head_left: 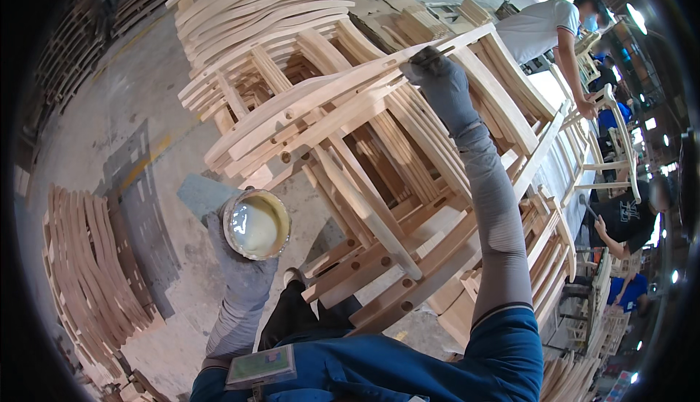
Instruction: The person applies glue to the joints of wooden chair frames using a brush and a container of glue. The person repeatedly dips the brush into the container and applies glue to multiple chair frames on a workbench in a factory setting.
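The gloved left hand point(237, 260) grips a round tin of pale creamy glue point(256, 223) low beside the stack. The gloved right hand point(437, 74), fingers closed, presses on a curved pale wooden chair frame point(321, 110) atop stacked frames point(394, 242). The tin looks tilted; glue could spill onto the concrete floor point(124, 110).

Left hand point(244, 256) gloved grey, raised near the body at mid-left, fingers point(219, 231) curled in a closed hold around what it carries. Left forearm in a grey sleeve, bent, coming up from the lower edge. Right hand point(437, 74) gloved grey, stretched far forward and up, fingers closed in a grip. Right arm nearly straight, grey sleeve, blue upper sleeve.
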Tool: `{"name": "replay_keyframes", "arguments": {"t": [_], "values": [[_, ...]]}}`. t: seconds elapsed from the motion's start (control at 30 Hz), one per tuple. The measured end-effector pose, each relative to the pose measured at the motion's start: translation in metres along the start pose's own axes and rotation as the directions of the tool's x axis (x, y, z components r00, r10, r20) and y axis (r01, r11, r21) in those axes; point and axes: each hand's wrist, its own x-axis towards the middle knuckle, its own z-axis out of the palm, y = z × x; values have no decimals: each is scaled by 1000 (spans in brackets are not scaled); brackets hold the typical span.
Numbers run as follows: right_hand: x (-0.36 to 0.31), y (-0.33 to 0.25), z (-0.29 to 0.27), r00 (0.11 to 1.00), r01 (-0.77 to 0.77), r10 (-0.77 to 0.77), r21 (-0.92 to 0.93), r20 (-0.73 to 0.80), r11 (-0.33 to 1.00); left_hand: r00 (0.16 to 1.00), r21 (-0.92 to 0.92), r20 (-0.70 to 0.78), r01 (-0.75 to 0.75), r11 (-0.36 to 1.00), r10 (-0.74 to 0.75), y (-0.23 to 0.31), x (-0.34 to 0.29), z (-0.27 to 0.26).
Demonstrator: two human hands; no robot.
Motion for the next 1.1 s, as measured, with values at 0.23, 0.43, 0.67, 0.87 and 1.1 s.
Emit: {"name": "replay_keyframes", "arguments": {"t": [0.23,0.43,0.67,0.87,1.1], "values": [[-2,-2,0,992,-112,109,-42,-66,993,996,-111,-51,72,991,-78,-5,-7,-1],[9,2,-7,974,-213,225,200,-37,956,992,-41,-40,121,992,-123,-1,-11,-7],[-9,-33,-33,982,-144,176,336,-66,931,995,38,-13,98,994,-98,13,-4,-10],[-92,-155,-48,987,21,26,292,-157,956,996,224,90,-4,975,-17,38,12,-5],[-200,-206,-8,977,211,-198,294,-73,932,990,-368,80,-78,926,116,50,-3,22]]}}
